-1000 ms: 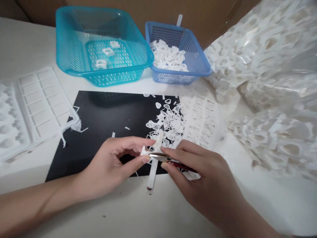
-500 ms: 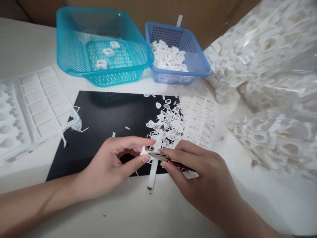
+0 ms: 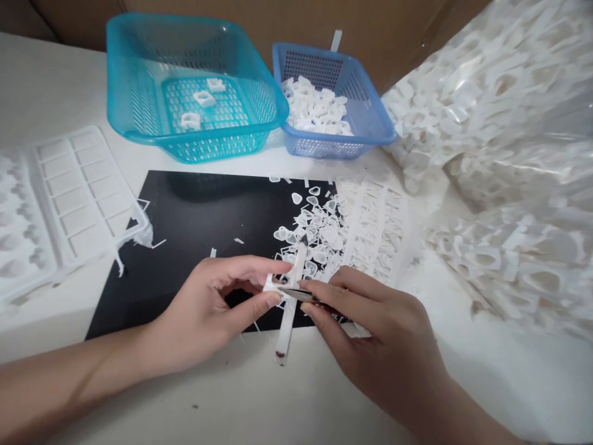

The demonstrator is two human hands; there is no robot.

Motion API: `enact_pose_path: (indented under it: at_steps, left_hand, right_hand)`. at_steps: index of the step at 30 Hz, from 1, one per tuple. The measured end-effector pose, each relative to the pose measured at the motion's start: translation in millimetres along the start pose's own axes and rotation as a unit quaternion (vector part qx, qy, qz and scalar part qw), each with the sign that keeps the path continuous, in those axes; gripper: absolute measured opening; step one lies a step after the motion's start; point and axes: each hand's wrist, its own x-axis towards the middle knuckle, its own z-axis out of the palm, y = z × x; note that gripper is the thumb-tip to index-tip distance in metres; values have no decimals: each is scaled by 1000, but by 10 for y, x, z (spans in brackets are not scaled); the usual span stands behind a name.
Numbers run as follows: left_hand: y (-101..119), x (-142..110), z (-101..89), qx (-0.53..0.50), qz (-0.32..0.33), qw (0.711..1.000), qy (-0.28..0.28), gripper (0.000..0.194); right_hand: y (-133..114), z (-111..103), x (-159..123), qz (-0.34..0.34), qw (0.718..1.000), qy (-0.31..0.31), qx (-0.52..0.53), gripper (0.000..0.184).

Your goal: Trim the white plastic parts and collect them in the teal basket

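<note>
My left hand (image 3: 227, 309) is closed on a small white plastic piece (image 3: 269, 283), pinched between thumb and fingertips. My right hand (image 3: 375, 321) grips a small cutter (image 3: 299, 294) with a pointed metal blade, its handle mostly hidden by the fingers. The blade's tip meets the white piece, close to my left thumb. Beneath the hands a narrow white strip-like tool (image 3: 285, 334) with a dark tip lies across the black mat (image 3: 199, 210). Thin white plastic scraps (image 3: 319, 228) cover the mat's right side.
A teal basket (image 3: 199, 133) at the back holds 3 white pieces. Beside it, a blue basket (image 3: 338, 139) contains many more. White trays (image 3: 86, 185) lie at left. A large clear bag (image 3: 500, 167) of white parts bulges at right, near another textured white sheet (image 3: 375, 222).
The cutter and my right hand have turned slightly, and less of the handle shows now. My left hand keeps its pinch on the white piece, almost unmoved.
</note>
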Motion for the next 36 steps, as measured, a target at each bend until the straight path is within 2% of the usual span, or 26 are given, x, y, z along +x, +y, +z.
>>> enact_pose_path:
  at_steps: [10,19,26,36]
  left_hand:
    - [10,3,-5,6,15,1000,9,26]
    - [-17,-25,-16,18,15,1000,1,28]
    - [-5,-22,-13,25,-7,1000,-4,27]
    - [-2,-17,-9,5,-6,1000,-12,29]
  right_hand:
    - [15,10,5,-2,1000,21,6,13]
    - [63,-7,8,26,998,-10,62,21]
    - [49,-16,-7,15,999,-25,46,22]
    - [11,12,16,-8,1000,-14,-1,17]
